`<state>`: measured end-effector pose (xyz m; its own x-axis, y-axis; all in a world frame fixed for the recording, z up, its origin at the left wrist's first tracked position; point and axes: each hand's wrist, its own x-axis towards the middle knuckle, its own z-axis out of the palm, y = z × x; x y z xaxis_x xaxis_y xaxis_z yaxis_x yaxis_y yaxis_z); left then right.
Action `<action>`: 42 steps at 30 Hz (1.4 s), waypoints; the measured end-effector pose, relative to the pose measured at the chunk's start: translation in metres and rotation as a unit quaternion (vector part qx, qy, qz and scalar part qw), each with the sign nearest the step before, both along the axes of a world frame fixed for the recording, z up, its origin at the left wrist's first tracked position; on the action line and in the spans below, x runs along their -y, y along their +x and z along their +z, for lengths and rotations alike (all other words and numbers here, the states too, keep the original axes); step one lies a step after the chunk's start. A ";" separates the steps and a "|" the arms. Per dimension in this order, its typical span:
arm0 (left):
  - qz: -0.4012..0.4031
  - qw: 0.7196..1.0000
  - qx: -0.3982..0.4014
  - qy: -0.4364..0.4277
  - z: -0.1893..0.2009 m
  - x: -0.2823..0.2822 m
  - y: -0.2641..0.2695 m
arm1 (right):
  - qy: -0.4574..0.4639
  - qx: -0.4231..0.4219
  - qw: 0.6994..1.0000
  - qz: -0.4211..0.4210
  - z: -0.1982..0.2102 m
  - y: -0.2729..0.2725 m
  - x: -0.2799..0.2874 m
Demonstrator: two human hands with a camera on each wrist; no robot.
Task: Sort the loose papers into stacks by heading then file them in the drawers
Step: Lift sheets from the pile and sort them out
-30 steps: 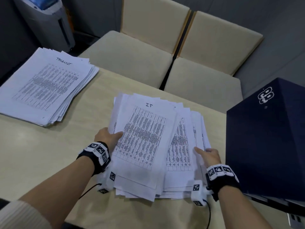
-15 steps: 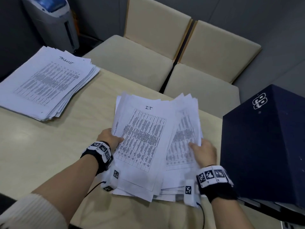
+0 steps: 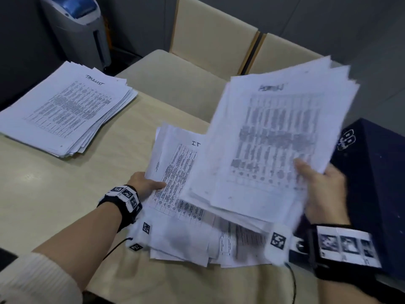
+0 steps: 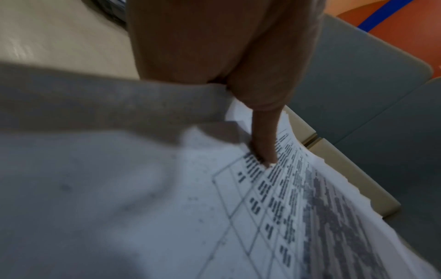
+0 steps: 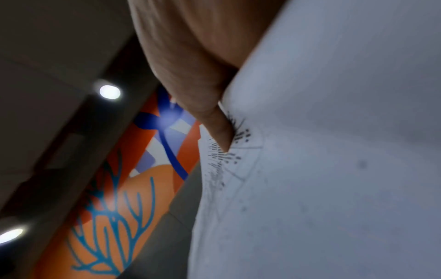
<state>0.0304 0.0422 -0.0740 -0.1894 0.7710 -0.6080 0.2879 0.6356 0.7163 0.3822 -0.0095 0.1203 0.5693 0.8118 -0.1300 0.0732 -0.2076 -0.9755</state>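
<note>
The lifted sheaf of papers [image 3: 274,137] is white, printed with a dense table under a blurred handwritten heading, its edges fanned and uneven. It tilts up above the bench [image 3: 43,194] at 2 o'clock, pinched at its lower edge by the right hand [image 3: 322,191]. At 6 o'clock lies the "I.T" stack [image 3: 175,172], gripped at its edge by the left hand [image 3: 144,185]. The "TASKLIST" stack [image 3: 65,110] rests at 10 o'clock; a dark blue box [image 3: 377,172] stands at 3 o'clock.
</note>
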 end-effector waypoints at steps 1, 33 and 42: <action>0.026 0.999 0.012 0.019 0.001 0.001 -0.003 | -0.027 -0.026 0.999 0.016 -0.021 -0.009 -0.003; 0.005 1.000 -0.005 -0.026 0.016 -0.002 0.023 | -0.268 -0.011 0.958 0.101 -0.158 -0.088 -0.024; 0.049 0.996 0.072 0.025 0.030 0.007 0.016 | -0.142 0.072 0.971 0.180 -0.111 -0.112 -0.009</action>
